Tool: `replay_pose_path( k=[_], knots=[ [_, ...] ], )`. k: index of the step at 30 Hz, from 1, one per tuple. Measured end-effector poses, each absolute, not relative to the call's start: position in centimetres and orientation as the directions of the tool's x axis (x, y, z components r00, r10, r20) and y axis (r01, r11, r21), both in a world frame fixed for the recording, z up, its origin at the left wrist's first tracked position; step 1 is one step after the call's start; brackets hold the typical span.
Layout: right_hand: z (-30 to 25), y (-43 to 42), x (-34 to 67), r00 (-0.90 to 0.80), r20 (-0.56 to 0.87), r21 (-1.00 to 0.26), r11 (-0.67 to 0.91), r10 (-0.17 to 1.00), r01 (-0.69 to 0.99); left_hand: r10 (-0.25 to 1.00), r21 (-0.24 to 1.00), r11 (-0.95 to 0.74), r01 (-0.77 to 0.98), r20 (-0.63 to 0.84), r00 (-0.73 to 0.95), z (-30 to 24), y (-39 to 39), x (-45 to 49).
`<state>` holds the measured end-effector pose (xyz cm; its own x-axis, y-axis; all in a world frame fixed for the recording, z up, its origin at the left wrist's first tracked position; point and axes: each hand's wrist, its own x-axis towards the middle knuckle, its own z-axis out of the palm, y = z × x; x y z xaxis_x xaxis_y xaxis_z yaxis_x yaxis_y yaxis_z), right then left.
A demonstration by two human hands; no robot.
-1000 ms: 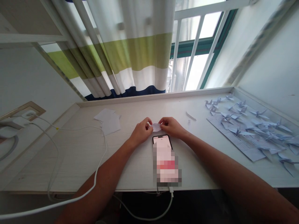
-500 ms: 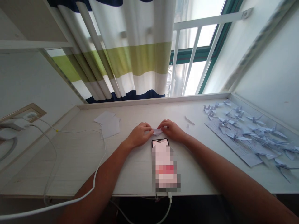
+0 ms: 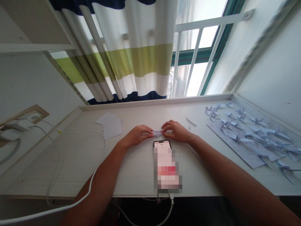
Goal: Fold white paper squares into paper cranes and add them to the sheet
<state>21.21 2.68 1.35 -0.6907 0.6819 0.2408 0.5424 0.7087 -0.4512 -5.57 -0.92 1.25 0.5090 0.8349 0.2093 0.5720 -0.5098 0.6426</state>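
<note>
A small folded piece of white paper (image 3: 157, 133) is held level between my two hands, just beyond the top of a phone. My left hand (image 3: 138, 135) pinches its left end between thumb and fingers. At the other end, my right hand (image 3: 175, 131) grips the paper the same way. The phone (image 3: 162, 144) lies face up on the white desk (image 3: 136, 169), its screen lit and mostly blurred. The finer folds of the paper are too small to make out.
Several folded paper cranes (image 3: 237, 136) cover the desk's right side, some on a printed sheet (image 3: 252, 160). Square paper sheets (image 3: 113, 127) lie at the left back. Paper scraps (image 3: 191, 121) sit right of my hands. A white cable (image 3: 90, 185) crosses my left forearm.
My hands have drawn slightly apart along the paper, which now shows as a longer, flatter strip between them. The camera view has shifted a little.
</note>
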Motion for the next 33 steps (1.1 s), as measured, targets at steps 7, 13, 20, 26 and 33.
replay_pose_path(
  k=[7,13,20,26,33],
  knots=[
    [1.0,3.1,21.2,-0.698,0.233,-0.469,0.707,0.677,0.529,0.839,0.664,-0.503,0.553,0.223,0.496,1.8,-1.1,-6.1],
    [0.6,3.0,20.8,-0.672,0.284,-0.556,0.688,0.684,0.465,0.889,0.737,-0.413,0.535,0.2,0.411,1.5,-1.1,-5.7],
    [0.5,2.8,20.4,-0.638,0.255,-0.644,0.62,0.727,0.449,0.925,0.699,-0.347,0.626,0.145,0.351,1.0,-0.7,-6.0],
    [0.6,2.8,20.5,-0.672,0.26,-0.64,0.645,0.693,0.417,0.895,0.68,-0.41,0.608,0.172,0.411,1.0,-0.7,-6.1],
    [0.7,2.3,19.9,-0.755,0.241,-0.539,0.731,0.61,0.419,0.819,0.623,-0.526,0.578,0.188,0.543,0.6,-0.8,-5.4]
  ],
)
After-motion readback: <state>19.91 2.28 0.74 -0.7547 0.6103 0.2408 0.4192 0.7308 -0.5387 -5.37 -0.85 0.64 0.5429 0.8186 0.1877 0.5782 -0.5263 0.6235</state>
